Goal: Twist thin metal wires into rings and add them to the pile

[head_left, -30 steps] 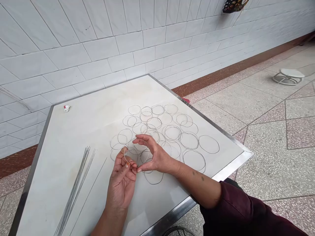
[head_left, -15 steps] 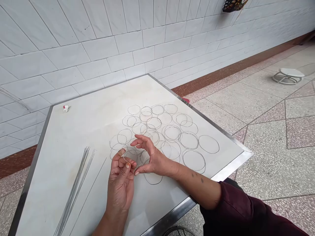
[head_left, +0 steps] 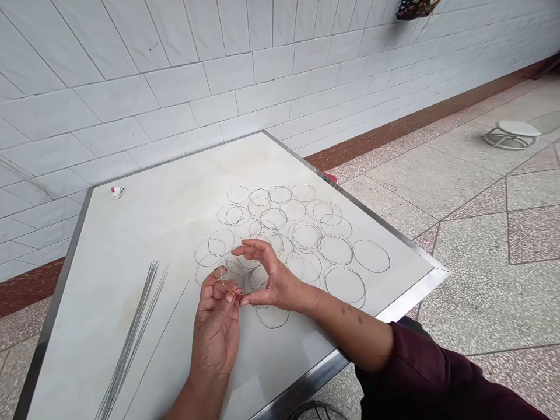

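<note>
Over the white table, my left hand (head_left: pixel 217 326) is closed, pinching a thin wire ring (head_left: pixel 224 282) between thumb and fingers. Only the ring's left and lower arc shows clearly. Facing it, my right hand (head_left: pixel 273 280) curves in a C shape, thumb and fingers apart. Its thumb tip is close to the ring's lower edge; whether it touches the wire I cannot tell. Behind and beneath the hands lie several wire rings (head_left: pixel 335 235), many overlapping. Left of my left hand rests a bundle of straight wires (head_left: pixel 133 338), with a single wire (head_left: pixel 156 349) beside it.
A metal-edged white table (head_left: pixel 175 216) stands against a tiled wall (head_left: pixel 175 93). Small red and white items (head_left: pixel 116 193) sit near its far left corner. Farther right, a low round stool (head_left: pixel 513 134) stands on the floor. A dark patterned item (head_left: pixel 416 9) hangs on the wall.
Both hands stay almost in place; my left hand has shifted slightly right with the wire ring. The rings and straight wires on the table have not moved.
</note>
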The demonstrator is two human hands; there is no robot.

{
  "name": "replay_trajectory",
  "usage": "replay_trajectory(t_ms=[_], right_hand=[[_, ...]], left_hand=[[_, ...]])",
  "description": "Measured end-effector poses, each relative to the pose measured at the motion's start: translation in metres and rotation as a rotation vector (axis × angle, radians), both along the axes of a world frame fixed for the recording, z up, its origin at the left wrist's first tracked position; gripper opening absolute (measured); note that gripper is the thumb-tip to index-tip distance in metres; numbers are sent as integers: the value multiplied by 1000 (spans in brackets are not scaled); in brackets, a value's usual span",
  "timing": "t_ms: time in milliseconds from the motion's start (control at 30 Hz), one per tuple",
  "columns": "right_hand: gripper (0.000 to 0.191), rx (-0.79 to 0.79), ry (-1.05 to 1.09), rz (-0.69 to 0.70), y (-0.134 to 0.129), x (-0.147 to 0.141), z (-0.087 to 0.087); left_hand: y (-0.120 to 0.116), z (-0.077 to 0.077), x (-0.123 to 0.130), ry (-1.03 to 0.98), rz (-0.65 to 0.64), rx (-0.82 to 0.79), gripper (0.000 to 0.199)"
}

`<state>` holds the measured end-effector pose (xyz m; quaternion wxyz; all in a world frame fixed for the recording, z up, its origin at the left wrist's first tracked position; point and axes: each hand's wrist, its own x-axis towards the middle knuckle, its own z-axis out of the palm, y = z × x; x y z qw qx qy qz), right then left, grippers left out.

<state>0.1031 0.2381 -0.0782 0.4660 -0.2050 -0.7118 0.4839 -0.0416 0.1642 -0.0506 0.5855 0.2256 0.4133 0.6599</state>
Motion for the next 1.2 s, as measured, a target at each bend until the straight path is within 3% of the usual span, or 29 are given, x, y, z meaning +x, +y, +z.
replay_trajectory(t_ms=[367, 1200], right_hand=[[89, 35, -53, 12, 5, 8, 9], [96, -58, -75, 44, 7, 10, 11]], left_hand=[[-1, -4, -1, 4, -47, 14, 40], [4, -1, -4, -32, -47, -25, 37]])
